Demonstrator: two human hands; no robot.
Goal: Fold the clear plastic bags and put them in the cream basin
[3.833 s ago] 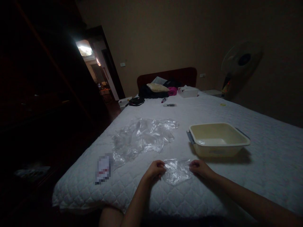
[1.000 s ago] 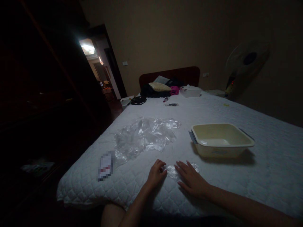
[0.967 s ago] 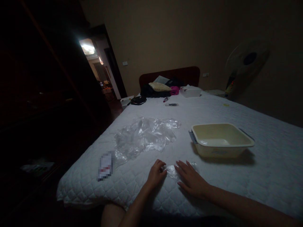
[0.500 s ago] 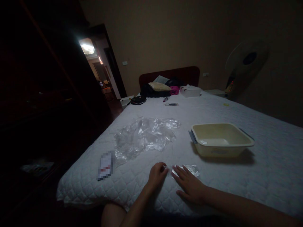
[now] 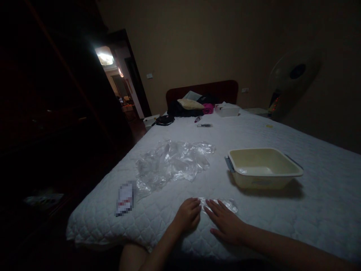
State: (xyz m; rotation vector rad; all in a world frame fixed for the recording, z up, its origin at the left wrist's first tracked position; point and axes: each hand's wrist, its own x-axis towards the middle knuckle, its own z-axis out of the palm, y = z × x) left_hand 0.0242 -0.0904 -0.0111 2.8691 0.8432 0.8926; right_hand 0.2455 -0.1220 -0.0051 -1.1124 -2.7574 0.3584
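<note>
A clear plastic bag (image 5: pixel 231 205), folded into a narrow strip, lies on the quilted white bed cover near the front. My right hand (image 5: pixel 225 224) rests flat on it, fingers spread and pointing up and left. My left hand (image 5: pixel 188 215) lies at the strip's left end with its fingers side by side and slightly bent, touching the plastic; part of that end is hidden under the fingertips. Beyond my hands a larger crumpled clear plastic sheet (image 5: pixel 175 160) is spread out. To the right stands a cream plastic basin (image 5: pixel 265 180) with grey handles.
A blurred white packet (image 5: pixel 125 199) lies near the bed's left edge. Farther back are a small dark packaged item (image 5: pixel 204 125), a black bag (image 5: pixel 165 120), a white tissue box (image 5: pixel 227 109) and piled clothes. A fan (image 5: pixel 297 71) stands at the right.
My left hand has gone from a pinch at the plastic's left end to fingers laid down along it. My right hand has stayed nearly still on the plastic.
</note>
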